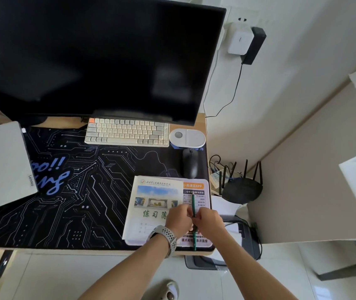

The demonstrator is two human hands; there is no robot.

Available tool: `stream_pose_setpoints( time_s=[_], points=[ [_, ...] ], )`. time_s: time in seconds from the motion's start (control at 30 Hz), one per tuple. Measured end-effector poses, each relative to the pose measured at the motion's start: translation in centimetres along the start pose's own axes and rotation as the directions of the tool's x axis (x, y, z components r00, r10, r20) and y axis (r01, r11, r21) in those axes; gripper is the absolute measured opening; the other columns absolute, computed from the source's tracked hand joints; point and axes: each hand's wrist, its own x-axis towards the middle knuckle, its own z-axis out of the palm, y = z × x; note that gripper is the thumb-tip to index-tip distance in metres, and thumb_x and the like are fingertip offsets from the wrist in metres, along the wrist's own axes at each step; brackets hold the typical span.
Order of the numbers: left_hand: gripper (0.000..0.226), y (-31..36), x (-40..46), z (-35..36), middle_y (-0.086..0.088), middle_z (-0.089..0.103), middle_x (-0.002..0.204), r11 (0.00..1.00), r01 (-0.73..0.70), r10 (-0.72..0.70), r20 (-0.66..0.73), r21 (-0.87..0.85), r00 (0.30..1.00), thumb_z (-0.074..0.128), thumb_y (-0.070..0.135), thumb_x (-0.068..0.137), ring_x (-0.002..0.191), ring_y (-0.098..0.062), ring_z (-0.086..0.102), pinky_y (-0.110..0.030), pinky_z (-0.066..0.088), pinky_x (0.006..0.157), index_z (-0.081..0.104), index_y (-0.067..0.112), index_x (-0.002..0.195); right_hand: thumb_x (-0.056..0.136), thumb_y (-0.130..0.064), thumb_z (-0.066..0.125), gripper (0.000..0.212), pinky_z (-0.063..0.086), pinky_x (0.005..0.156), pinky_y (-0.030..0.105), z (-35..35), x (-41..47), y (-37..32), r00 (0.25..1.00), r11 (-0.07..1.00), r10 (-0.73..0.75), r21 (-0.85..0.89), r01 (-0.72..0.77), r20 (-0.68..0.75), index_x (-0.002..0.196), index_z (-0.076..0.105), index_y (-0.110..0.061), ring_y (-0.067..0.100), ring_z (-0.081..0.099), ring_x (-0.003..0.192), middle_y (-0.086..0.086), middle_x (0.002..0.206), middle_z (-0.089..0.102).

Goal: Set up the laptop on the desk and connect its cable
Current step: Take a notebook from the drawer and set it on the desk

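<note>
Setup has barely begun: the closed silver Lenovo laptop [3,167] lies at the desk mat's left edge, no cable attached. Left hand [178,219] and right hand [209,220] both pinch a green pencil [193,221] over a printed exercise book [153,208].

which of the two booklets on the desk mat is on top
The exercise book with the photo cover; it overlaps the orange-headed sheet peeking out at its right.
</note>
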Motion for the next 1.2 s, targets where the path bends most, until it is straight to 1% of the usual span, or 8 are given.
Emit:
stream_pose_setpoints(
  time_s=[0.13,0.23,0.43,0.53,0.67,0.77,0.97,1.2],
  points=[
    [0.020,0.6,-0.3,-2.2,-0.011,0.069,0.082,1.000,0.004,-0.003,-0.057,0.005,0.998,0.048,-0.003,0.083,0.077,-0.026,0.069,-0.038,0.059,0.068,0.060,0.013,0.087,0.091,-0.036,0.054,0.022,0.054,0.067,0.031,-2.1,-0.5,-0.8,0.998,0.998,-0.055,0.002,0.056,-0.024,0.095,0.057,-0.015,0.020,0.064,0.079,0.004,0.091,0.065],
    [0.017,1.0,-0.6,-4.3,-0.011,0.070,0.083,1.000,0.010,-0.011,-0.122,-0.010,0.992,0.048,0.003,0.085,0.072,-0.026,0.069,-0.040,0.059,0.069,0.059,0.014,0.090,0.092,-0.031,0.055,0.015,0.055,0.071,0.035,-4.3,-1.6,-2.4,0.976,0.971,-0.187,0.126,0.201,-0.116,0.095,0.056,-0.017,0.021,0.064,0.079,0.001,0.088,0.064],
    [0.017,2.5,-2.7,-10.3,-0.004,0.070,0.067,0.997,-0.040,0.018,-0.277,-0.073,0.961,0.047,0.020,0.086,0.054,-0.015,0.061,-0.034,0.054,0.060,0.060,0.020,0.075,0.090,-0.025,0.059,0.011,0.052,0.075,0.036,-9.8,-5.7,-7.9,0.856,0.820,-0.390,0.294,0.491,-0.341,0.097,0.060,-0.017,0.016,0.062,0.078,-0.002,0.085,0.066],
    [0.022,3.0,-3.9,-14.3,-0.002,0.069,0.064,0.995,-0.062,0.030,-0.358,-0.078,0.933,0.047,0.024,0.091,0.052,-0.014,0.059,-0.031,0.049,0.057,0.063,0.017,0.077,0.091,-0.024,0.059,0.009,0.053,0.077,0.029,-12.0,-7.4,-10.9,0.812,0.726,-0.404,0.393,0.565,-0.421,0.098,0.060,-0.019,0.013,0.062,0.083,-0.004,0.089,0.065],
    [0.022,3.0,-5.6,-20.2,-0.002,0.069,0.060,0.984,-0.132,0.065,-0.451,-0.119,0.890,0.049,0.030,0.091,0.058,-0.021,0.064,-0.039,0.055,0.067,0.062,0.018,0.078,0.093,-0.029,0.055,0.009,0.057,0.080,0.031,-13.7,-9.2,-15.4,0.759,0.607,-0.417,0.468,0.642,-0.500,0.099,0.058,-0.023,0.015,0.062,0.089,-0.009,0.095,0.062],
    [0.021,2.6,-7.6,-24.6,-0.003,0.068,0.062,0.965,-0.191,0.080,-0.497,-0.178,0.864,0.050,0.028,0.092,0.055,-0.020,0.058,-0.037,0.050,0.058,0.064,0.015,0.085,0.093,-0.029,0.054,0.007,0.057,0.080,0.034,-14.3,-10.6,-19.1,0.701,0.549,-0.455,0.448,0.706,-0.549,0.095,0.058,-0.025,0.015,0.062,0.090,-0.012,0.092,0.062],
    [0.026,1.6,-12.5,-32.7,-0.003,0.069,0.064,0.951,-0.271,0.116,-0.638,-0.150,0.761,0.049,0.032,0.095,0.054,-0.009,0.059,-0.020,0.041,0.052,0.064,0.016,0.081,0.093,-0.025,0.053,0.007,0.055,0.076,0.035,-14.2,-13.9,-26.9,0.604,0.400,-0.537,0.452,0.797,-0.590,0.092,0.061,-0.026,0.016,0.062,0.085,-0.006,0.087,0.064],
    [0.031,-2.8,-17.8,-39.9,-0.005,0.069,0.065,0.947,-0.277,0.058,-0.762,-0.163,0.646,0.048,0.034,0.095,0.063,-0.016,0.065,-0.030,0.049,0.063,0.063,0.013,0.076,0.093,-0.023,0.055,0.010,0.053,0.074,0.040,-11.5,-16.8,-35.1,0.520,0.323,-0.691,0.430,0.843,-0.501,0.085,0.061,-0.022,0.025,0.059,0.079,0.000,0.079,0.062]
  ],
)
